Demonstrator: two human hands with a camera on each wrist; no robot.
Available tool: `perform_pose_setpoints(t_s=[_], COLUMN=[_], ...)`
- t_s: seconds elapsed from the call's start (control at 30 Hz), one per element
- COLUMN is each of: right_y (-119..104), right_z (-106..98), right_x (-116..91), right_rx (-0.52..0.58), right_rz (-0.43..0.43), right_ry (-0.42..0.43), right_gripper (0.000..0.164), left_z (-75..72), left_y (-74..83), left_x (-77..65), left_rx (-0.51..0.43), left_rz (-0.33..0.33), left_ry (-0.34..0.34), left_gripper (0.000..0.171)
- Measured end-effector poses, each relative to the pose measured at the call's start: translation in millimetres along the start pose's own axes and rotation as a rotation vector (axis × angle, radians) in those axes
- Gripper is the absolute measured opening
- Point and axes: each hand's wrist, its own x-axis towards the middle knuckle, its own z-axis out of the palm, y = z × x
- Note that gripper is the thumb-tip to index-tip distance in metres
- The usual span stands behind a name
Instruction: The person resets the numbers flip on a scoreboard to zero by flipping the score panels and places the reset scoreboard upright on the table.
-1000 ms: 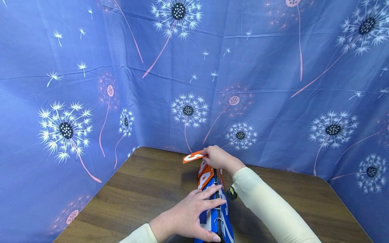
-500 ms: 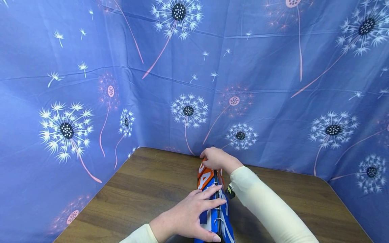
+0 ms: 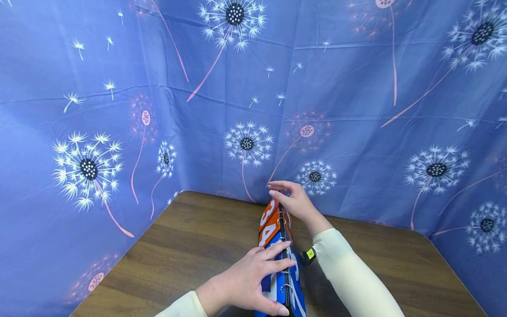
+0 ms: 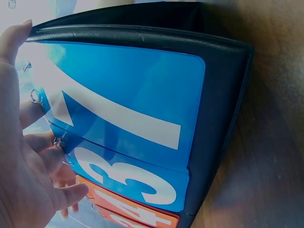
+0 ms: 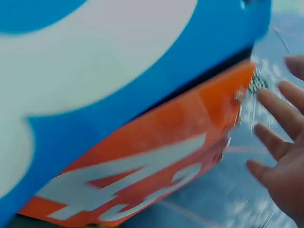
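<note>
A flip scoreboard [image 4: 225, 90] with a black stand lies lengthwise before me, its blue and orange number cards hung on metal rings. On its left face, a blue 1 card [image 4: 142, 71] and a blue 3 card [image 4: 178, 190] come before an orange 4 card [image 3: 268, 234] and an orange 3 card [image 3: 267, 214]. Spread across the near top ridge, my left hand [image 3: 251, 278] rests with thumb and fingertips on the board. My right hand [image 3: 297, 203] is at the far end, its fingers loosely extended above the orange cards and holding nothing.
The scoreboard stands on a brown wooden table [image 3: 198, 246]. A blue dandelion-patterned cloth [image 3: 206, 154] hangs close behind the table and along its sides. A black wrist camera [image 3: 307, 256] sits under my right sleeve.
My right hand, earlier pinching the raised orange 3 card, has lowered it onto the left face, let go and drawn slightly up and right. My left hand stays in place.
</note>
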Motion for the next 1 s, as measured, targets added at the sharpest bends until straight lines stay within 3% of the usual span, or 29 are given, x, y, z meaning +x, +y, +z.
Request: perform_pose_setpoints(t_s=[0.13, 0.27, 0.4, 0.5, 0.83, 1.0], right_y=[31, 69, 104, 122, 136, 133], right_z=[-5, -3, 4, 7, 10, 13], right_x=[-14, -32, -51, -62, -68, -66], right_rx=[0.247, 0.359, 0.316, 0.259, 0.219, 0.246], right_rz=[0.060, 0.218, 0.363, 0.422, 0.426, 0.430], right_ry=[0.278, 0.391, 0.336, 0.264, 0.063, 0.047], right_gripper=[0.049, 0.058, 0.067, 0.069, 0.075, 0.074], left_z=[-1.4, -1.8, -1.5, -1.1, 0.7, 0.8], left_y=[-0.3, -0.6, 0.0, 0.7, -0.1, -0.2], left_x=[0.4, -0.2, 0.1, 0.9, 1.2, 0.3], left_rx=[-0.028, -0.061, -0.051, -0.036, -0.012, 0.001], left_rz=[-0.026, -0.054, -0.053, -0.042, -0.011, -0.012], left_ry=[-0.021, -0.045, -0.039, -0.032, -0.011, -0.005], left_gripper=[0.085, 0.084, 0.085, 0.085, 0.085, 0.086])
